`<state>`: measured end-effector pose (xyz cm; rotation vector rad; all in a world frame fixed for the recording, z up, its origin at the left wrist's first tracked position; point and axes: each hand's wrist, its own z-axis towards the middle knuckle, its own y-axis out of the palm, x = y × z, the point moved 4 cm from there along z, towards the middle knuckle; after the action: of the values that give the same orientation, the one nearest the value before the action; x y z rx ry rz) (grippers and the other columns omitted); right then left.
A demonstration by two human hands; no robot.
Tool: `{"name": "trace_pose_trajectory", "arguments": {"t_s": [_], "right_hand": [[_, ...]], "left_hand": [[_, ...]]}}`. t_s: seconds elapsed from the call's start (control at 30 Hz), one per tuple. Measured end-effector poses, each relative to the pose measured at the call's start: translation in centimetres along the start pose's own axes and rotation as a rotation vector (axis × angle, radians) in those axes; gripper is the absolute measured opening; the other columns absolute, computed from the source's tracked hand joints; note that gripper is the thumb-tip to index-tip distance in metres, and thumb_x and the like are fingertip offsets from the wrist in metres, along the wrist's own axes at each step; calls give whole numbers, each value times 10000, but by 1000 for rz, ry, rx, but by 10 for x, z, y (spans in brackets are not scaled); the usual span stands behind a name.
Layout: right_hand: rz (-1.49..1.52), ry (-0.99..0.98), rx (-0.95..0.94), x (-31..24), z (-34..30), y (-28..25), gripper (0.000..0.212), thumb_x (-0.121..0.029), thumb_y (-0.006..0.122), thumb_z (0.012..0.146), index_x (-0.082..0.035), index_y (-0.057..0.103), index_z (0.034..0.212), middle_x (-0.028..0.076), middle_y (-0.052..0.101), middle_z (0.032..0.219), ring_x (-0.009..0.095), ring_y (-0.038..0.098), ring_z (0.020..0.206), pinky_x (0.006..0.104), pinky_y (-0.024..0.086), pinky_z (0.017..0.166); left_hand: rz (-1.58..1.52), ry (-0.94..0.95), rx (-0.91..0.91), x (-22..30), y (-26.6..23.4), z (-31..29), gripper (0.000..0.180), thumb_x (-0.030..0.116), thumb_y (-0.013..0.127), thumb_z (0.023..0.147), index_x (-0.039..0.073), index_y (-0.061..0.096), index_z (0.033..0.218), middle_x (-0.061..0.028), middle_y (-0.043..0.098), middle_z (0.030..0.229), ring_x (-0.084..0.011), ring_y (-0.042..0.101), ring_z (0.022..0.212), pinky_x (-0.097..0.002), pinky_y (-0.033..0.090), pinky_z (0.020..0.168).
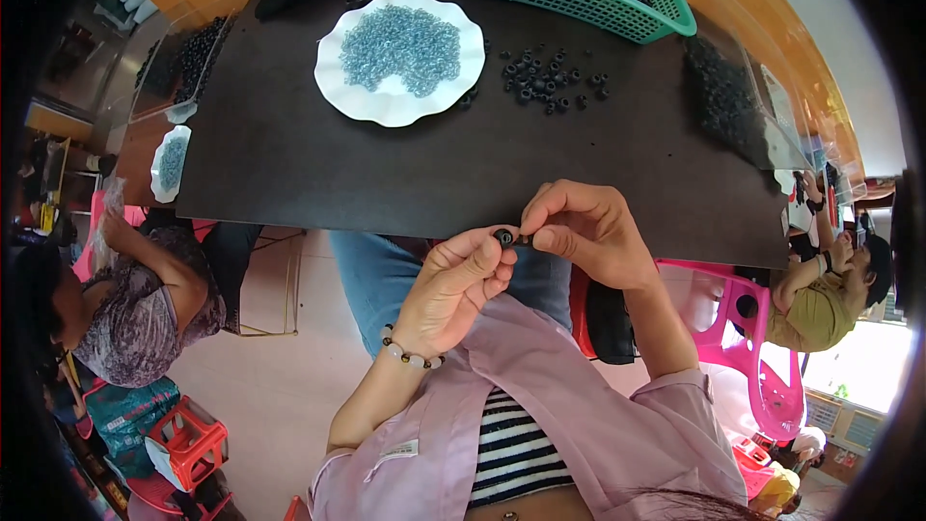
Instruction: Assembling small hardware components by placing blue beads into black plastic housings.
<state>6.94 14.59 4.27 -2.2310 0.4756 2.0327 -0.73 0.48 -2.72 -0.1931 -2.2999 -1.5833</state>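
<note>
My left hand [453, 289] is closed in a pinch around a small round black part [503, 237] with a hole in its face, just over the table's near edge. Right beside it, my right hand [593, 236] has thumb and forefinger closed on a tiny dark piece [525, 240], too small to name. The two pieces are close together; whether they touch I cannot tell. Beyond my hands, similar black parts [545, 82] lie loose on the dark table [386, 174]. A white wavy-rimmed plate [333, 87] holds many small clear bluish pieces [400, 43].
A green mesh basket [559, 2] full of black parts stands at the far edge. Clear containers of black parts stand at the right [723, 87] and far left [183, 68]. A smaller white dish [158, 174] is at left. Other people sit at both sides, near a pink chair [719, 328].
</note>
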Motion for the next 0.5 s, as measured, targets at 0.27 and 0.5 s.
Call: {"name": "trace_pose_trajectory", "arguments": {"t_s": [0.27,0.5], "right_hand": [[-329,-174,12,-5,1,6,71,-50,678,876,-7,671,931,54,596,917,118,544,853,240,455,745],[-518,-257,22,-11,2,9,77,-75,718,829,-35,687,888,38,603,870,140,517,826,266,422,716]], "left_hand": [[-25,-4,11,-1,-7,-2,234,207,643,924,47,650,1094,-31,662,890,-114,608,801,-245,506,727],[-14,23,-51,-1,-7,-3,246,177,645,926,40,665,1129,-39,690,932,-95,633,840,-235,514,778]]}}
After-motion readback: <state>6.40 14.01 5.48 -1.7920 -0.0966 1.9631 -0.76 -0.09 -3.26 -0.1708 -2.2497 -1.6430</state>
